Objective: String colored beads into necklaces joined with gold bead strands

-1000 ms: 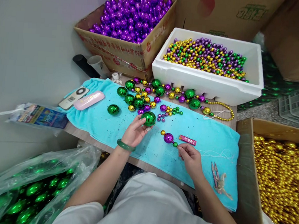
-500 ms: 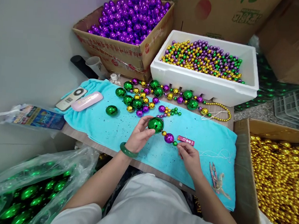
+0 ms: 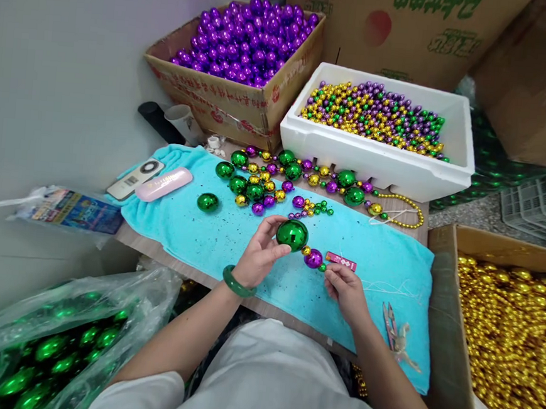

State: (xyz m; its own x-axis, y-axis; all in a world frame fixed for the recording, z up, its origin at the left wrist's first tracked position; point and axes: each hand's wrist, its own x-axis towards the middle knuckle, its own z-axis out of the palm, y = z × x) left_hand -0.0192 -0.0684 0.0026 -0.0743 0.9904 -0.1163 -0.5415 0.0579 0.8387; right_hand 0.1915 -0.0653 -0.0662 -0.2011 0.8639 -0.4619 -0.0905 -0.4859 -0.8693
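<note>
Left hand (image 3: 258,257) grips green ball (image 3: 292,235); right hand (image 3: 347,291) pinches at small bead (image 3: 322,267); purple bead (image 3: 313,259) between hands, over towel (image 3: 204,240); should the right pinch slacken, these could slide loose and roll.

Left hand (image 3: 262,254) curled, thumb opposed; right hand (image 3: 345,291) pinching (forearms (image 3: 192,327) angled inward).

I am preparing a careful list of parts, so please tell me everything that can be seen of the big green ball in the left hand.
The big green ball is round, with a mirror-like metallic surface that shows dark reflections and bright spots; it may be coated plastic. No damage is visible on the side seen. The left hand grips it between thumb and fingers, over the turquoise towel. A small gold bead sits at its lower right, apparently touching it.
</note>
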